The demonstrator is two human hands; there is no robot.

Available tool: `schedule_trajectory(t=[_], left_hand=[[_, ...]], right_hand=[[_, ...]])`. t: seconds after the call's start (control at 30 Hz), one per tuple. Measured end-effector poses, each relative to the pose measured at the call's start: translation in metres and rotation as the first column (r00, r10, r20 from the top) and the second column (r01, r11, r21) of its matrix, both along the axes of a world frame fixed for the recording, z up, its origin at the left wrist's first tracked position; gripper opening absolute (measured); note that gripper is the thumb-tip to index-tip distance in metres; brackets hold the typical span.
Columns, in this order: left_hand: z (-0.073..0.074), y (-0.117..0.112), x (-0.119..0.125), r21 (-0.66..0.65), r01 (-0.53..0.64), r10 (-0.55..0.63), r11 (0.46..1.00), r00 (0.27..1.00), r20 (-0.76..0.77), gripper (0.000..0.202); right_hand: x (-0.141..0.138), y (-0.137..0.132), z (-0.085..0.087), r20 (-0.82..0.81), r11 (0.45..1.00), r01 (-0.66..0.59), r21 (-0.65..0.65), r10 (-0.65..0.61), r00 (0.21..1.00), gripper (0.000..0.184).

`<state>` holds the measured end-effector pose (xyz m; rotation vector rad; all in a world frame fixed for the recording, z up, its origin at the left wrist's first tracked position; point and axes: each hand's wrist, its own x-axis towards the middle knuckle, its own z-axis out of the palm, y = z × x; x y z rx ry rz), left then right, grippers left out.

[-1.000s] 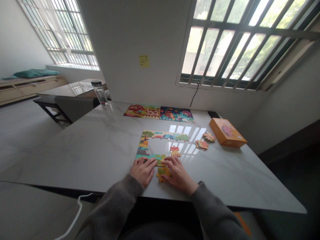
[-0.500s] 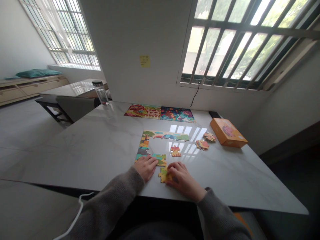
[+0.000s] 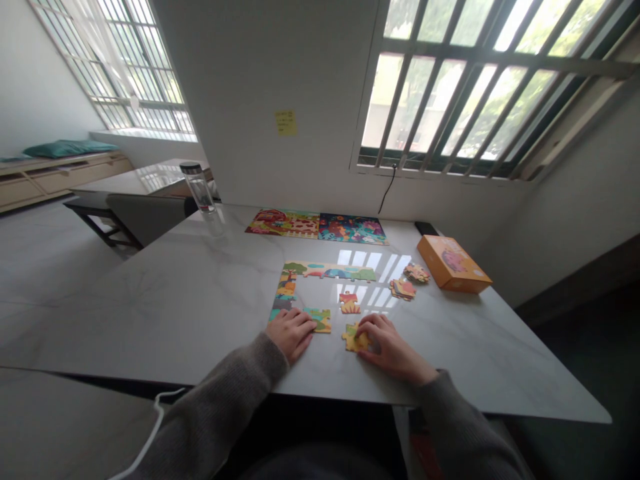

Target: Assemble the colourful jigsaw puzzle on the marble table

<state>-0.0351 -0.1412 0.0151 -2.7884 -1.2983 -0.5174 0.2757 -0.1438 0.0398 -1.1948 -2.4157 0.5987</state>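
Note:
On the white marbled table, a partly joined jigsaw puzzle (image 3: 327, 272) forms a top strip, a left side and a short bottom strip. My left hand (image 3: 291, 333) lies flat over its lower left corner, fingers stretched out. To the right, my right hand (image 3: 390, 347) pinches a yellow-green puzzle piece (image 3: 351, 339) by its right side; the piece is apart from the bottom strip. A red and orange puzzle piece (image 3: 349, 303) lies alone just above it. Two small stacks of puzzle pieces, one nearer (image 3: 403, 289) and one farther (image 3: 417, 273), sit to the right.
Two finished picture sheets, a farm one (image 3: 284, 223) and a dark blue one (image 3: 353, 229), lie along the wall. An orange box (image 3: 454, 264) stands at the right with a black object (image 3: 427, 229) behind it. A glass bottle (image 3: 199, 189) stands at the far left edge.
My right hand has moved right and slightly away from me, taking the yellow-green puzzle piece away from the bottom strip. My left hand stays on the puzzle's corner.

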Motion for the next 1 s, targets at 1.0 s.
schedule_trajectory(t=[1.0], left_hand=[[-0.007, 0.024, 0.024, -0.143, 0.046, -0.024, 0.989, 0.989, 0.149, 0.039]], right_hand=[[-0.043, 0.025, -0.014, 0.02, 0.982, -0.037, 0.186, 0.034, 0.999, 0.038]])
